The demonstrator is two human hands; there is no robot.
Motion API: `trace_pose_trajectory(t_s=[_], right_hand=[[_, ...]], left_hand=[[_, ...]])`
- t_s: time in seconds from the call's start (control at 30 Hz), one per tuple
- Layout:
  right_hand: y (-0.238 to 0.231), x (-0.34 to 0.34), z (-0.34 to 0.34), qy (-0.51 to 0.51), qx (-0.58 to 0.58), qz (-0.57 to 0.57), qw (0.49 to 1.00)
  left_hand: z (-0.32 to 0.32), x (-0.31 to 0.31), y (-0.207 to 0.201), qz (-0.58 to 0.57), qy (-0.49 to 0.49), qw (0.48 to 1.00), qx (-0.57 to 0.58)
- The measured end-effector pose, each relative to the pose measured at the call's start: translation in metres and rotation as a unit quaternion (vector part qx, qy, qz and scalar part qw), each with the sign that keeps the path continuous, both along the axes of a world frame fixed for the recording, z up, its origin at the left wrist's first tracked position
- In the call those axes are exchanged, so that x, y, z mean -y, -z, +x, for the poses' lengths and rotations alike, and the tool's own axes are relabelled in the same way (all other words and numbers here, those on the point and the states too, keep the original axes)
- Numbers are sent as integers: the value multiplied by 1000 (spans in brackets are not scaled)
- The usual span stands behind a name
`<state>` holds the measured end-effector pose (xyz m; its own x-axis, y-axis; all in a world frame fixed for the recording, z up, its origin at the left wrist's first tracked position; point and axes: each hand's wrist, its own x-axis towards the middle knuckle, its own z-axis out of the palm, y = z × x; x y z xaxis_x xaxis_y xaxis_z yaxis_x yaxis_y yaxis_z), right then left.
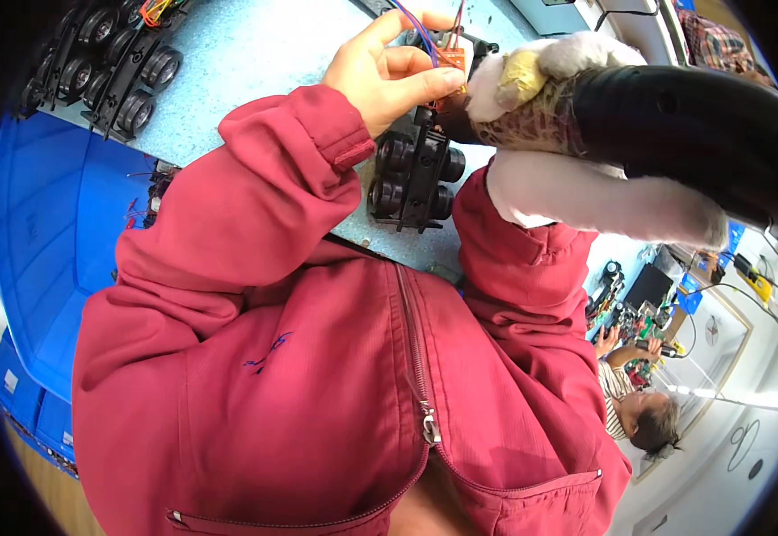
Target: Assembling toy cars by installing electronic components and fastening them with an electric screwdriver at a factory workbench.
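My left hand (378,73) pinches a small orange-red wired part (450,59) between thumb and fingers. Purple, blue and red wires (423,37) rise from it. Just below is a black wheeled chassis (417,174), resting on the table with several black wheels along its sides. In a white glove, its fingertip stained yellow, my right hand (585,57) is closed around a thick black hand tool (675,112) wrapped in clear tape near its front. The tool's front end points at the wired part and chassis; its tip is partly hidden, and contact cannot be made out.
More wheeled chassis (107,67) stand together at the far left of the pale blue table (246,54). A large blue bin (45,223) sits beside the table on the left. At the right, another person (643,415) works at a bench with parts and cables.
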<state>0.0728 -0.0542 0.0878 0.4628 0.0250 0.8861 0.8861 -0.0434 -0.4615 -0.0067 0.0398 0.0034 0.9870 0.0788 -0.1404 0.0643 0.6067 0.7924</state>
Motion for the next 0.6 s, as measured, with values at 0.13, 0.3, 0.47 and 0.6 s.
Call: trace_pose_trajectory(t_s=[0.13, 0.3, 0.47, 0.6], right_hand=[[-1, -3, -30, -268, -333, 122, 896], [1, 3, -33, -367, -396, 254, 803], [9, 29, -30, -408, -347, 172, 827], [-5, 30, -9, -566, -259, 53, 781]], left_hand=[[-1, 6, 7, -60, -39, 994, 84], [3, 10, 9, -33, -52, 995, 78], [3, 12, 3, 47, -82, 992, 85], [2, 11, 9, 217, -130, 964, 75]])
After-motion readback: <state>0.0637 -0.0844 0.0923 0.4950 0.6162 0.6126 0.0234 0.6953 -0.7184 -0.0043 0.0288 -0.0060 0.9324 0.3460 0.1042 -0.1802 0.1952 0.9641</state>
